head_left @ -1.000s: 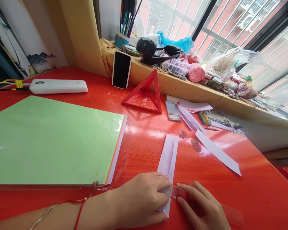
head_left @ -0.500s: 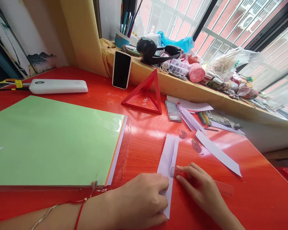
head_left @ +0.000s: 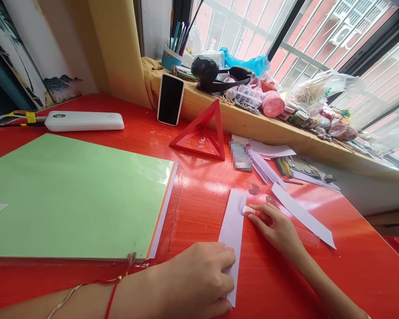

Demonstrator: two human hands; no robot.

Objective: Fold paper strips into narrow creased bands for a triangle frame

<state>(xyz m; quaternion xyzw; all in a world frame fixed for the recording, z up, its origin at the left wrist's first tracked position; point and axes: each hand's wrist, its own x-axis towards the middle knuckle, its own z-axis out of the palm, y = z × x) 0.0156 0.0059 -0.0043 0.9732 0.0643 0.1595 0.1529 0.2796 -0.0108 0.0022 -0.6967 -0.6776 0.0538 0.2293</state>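
Observation:
A narrow folded strip of white paper (head_left: 232, 221) lies lengthwise on the red tabletop. My left hand (head_left: 202, 279), a red cord bracelet at its wrist, is closed over the strip's near part. Its curled fingers press the paper down, and the thumb is hidden. Pinched between the thumb and fingers of my right hand (head_left: 275, 223) is a clear plastic ruler (head_left: 307, 237). The ruler's tip touches the strip's right edge near its far end, while its other end shows beyond the hand. Just right of the right hand lies another paper strip (head_left: 306, 217).
A green board (head_left: 76, 199) covers the table's left side. Behind it lie a white power strip (head_left: 84, 121) and a leaning phone (head_left: 170, 99). A red triangular frame (head_left: 202, 133) stands centrally. Pliers (head_left: 283, 167) and more paper lie by the cluttered windowsill (head_left: 302, 144).
My right hand has moved the ruler away from me along the strip's right edge, toward its far end. The raised fold there now lies flatter. My left hand stays in place.

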